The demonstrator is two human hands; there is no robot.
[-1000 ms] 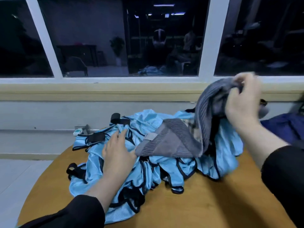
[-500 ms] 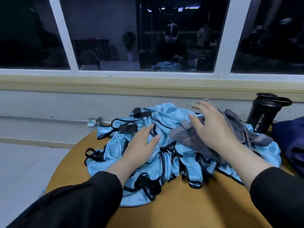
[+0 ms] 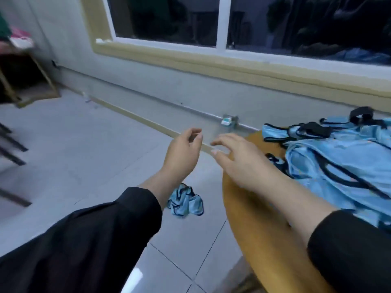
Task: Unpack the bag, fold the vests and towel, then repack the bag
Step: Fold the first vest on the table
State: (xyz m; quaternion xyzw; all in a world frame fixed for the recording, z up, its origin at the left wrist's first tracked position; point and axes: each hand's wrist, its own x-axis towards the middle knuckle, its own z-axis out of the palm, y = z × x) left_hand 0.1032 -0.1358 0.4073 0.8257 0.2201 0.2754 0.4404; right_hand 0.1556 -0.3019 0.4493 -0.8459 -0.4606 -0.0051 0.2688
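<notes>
A heap of light blue vests (image 3: 338, 157) with black trim lies on the round wooden table (image 3: 260, 240) at the right. One more blue vest (image 3: 186, 203) lies crumpled on the tiled floor beside the table. My left hand (image 3: 182, 153) hangs in the air left of the table, fingers loosely curled, holding nothing. Over the table's left edge my right hand (image 3: 239, 159) reaches leftward with fingers spread and relaxed, also empty. The grey towel and the bag are out of view.
A wall with a window (image 3: 232, 24) runs across the back, with a small socket box (image 3: 227, 121) low on it. Dark chair legs (image 3: 10, 153) stand at the far left, and a low wooden stand (image 3: 31, 81) is in the far left corner.
The view has swung left toward the floor. Both hands have lifted off the vest pile and moved left past the table edge. The towel and bottle have left the view.
</notes>
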